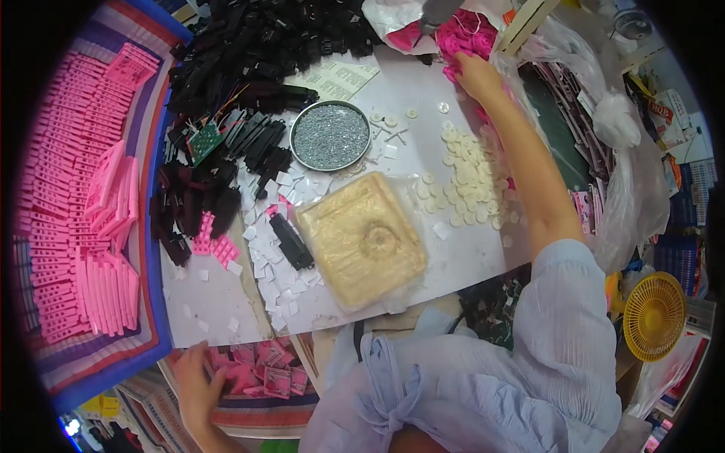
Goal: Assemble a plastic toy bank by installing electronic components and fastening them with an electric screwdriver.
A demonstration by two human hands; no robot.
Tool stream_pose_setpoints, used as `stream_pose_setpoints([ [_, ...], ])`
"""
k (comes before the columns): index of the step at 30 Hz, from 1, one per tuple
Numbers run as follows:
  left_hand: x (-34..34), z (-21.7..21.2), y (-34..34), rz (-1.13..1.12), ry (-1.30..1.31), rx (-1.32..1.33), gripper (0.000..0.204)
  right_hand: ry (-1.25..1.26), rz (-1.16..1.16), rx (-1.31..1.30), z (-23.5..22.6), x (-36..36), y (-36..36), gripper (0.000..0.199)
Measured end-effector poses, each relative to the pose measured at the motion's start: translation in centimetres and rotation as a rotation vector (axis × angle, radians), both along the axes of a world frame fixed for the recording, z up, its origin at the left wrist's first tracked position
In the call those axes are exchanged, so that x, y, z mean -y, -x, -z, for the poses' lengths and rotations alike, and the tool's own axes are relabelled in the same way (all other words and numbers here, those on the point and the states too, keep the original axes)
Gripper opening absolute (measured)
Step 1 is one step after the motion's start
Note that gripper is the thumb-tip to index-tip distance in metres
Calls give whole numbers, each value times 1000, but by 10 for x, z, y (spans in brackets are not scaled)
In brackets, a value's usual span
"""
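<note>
My right hand [474, 74] reaches far across the table to a pile of bright pink pieces [467, 36]. Its fingertips touch the pile and are partly lost in it, so I cannot tell if they grip a piece. At the table's near left edge, my left hand [198, 383] is open with thumb and fingers apart. Beside it, below the tabletop, lies a container of pink plastic parts [276, 377]. A square yellowish block wrapped in clear plastic [355, 257] sits mid-table. Behind it stands a round tin of small grey metal bits [331, 136].
Black plastic housings [264, 45] heap up at the back left, with a green circuit board [205, 142] on them. Pink panels [109, 279] fill a blue-edged tray at left. Cream discs [472, 177] and small white squares [276, 260] are scattered about. A yellow fan [655, 315] stands at right.
</note>
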State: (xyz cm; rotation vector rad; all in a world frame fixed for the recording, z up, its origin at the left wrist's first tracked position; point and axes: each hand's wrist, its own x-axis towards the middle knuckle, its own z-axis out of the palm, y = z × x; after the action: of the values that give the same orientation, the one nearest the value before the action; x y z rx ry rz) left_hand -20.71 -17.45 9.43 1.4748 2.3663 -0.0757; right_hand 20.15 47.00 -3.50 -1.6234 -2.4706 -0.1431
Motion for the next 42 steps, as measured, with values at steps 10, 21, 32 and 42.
stream_pose_setpoints([
  [10,-168,45,-106,604,-354,392,40,221,-208,53,-35,51,-4,39],
  [21,-199,98,-163,824,-556,317,52,203,-817,-368,-35,289,55,12],
  [32,-195,109,-156,874,-442,131,72,350,-657,-6,-35,299,84,11],
  [42,-255,37,133,-219,-1156,-257,71,630,-616,-297,-64,303,77,26],
])
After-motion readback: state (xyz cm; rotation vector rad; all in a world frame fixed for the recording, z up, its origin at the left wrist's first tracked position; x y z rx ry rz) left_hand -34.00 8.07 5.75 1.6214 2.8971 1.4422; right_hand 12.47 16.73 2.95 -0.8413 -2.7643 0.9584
